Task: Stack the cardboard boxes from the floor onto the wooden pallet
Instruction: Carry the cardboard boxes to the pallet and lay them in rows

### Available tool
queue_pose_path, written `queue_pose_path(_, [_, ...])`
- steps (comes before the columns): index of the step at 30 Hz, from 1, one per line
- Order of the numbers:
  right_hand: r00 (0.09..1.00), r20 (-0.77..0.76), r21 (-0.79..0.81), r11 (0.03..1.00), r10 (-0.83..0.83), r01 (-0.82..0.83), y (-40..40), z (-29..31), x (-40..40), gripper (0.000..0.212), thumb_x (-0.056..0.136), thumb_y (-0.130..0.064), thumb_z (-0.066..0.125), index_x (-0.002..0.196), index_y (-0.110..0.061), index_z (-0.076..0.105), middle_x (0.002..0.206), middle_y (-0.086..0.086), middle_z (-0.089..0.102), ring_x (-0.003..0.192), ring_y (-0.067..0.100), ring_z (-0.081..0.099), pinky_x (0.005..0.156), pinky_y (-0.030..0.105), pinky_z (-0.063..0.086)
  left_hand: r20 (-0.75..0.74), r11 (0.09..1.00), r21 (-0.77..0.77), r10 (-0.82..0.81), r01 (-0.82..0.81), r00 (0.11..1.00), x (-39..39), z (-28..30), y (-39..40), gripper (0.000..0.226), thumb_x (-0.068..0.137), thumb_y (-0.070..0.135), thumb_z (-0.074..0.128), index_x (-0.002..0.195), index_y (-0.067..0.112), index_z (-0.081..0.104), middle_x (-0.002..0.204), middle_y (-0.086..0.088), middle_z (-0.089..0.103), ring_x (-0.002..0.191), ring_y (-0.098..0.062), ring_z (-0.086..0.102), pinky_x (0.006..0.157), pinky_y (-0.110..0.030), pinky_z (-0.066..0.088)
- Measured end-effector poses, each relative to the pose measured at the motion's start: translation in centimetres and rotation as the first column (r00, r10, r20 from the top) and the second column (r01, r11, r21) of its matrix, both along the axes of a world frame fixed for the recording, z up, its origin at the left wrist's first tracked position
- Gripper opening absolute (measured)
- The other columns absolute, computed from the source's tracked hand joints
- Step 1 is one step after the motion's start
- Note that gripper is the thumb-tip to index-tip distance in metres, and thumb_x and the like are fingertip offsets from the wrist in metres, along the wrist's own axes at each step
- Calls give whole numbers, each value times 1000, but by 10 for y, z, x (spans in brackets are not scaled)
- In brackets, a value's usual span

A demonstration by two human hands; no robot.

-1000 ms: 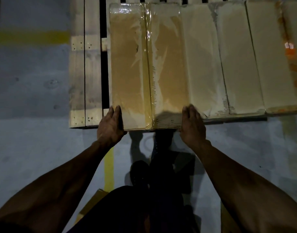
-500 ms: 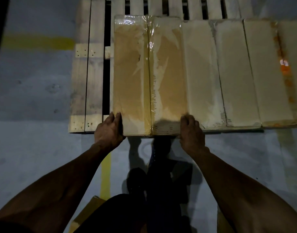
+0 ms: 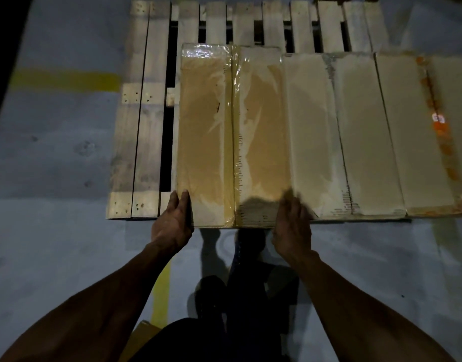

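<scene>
A long tan cardboard box, sealed down its middle with glossy clear tape, lies flat on the wooden pallet, just beside 2 paler boxes to its right. The left hand grips the box's near left corner, fingers curled on the edge. The right hand is blurred at the near right corner and seems to clasp it. Compared with 0.5 s ago, more pallet slats show beyond the box; both hands sit at the same corners.
</scene>
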State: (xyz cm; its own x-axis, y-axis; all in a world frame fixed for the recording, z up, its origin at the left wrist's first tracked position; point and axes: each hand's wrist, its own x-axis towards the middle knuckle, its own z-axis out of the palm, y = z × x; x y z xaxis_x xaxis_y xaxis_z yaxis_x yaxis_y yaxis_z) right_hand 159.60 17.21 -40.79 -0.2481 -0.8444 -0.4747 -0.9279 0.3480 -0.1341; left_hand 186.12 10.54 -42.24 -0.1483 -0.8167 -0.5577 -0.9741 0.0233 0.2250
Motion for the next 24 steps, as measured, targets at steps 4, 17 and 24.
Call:
queue_pose_path(4, [999,24,-42,998,-47,48,0,-3,3,120,75,-22,83,160,-7,-1,160,23,16,144,40,21,118,50,25,-34,999,-43,28,-29,999,3,-6,0,83,89,21,65,153,21,14,157,-18,24,106,-41,59,73,-47,58])
queue_pose_path(17, [997,60,-34,998,-51,53,11,-6,0,91,78,-15,82,152,-8,30,154,23,24,137,38,29,104,46,42,-33,998,-40,48,-49,998,9,-23,12,92,84,17,70,155,21,12,156,-15,23,101,-37,60,69,-44,59])
queue_pose_path(24, [998,54,143,990,-18,10,-4,9,2,90,87,-21,72,155,-9,14,163,21,5,149,36,14,120,42,26,59,998,53,15,-19,998,1,-12,10,90,96,24,59,158,18,-5,165,-19,-1,125,-39,51,92,-45,53])
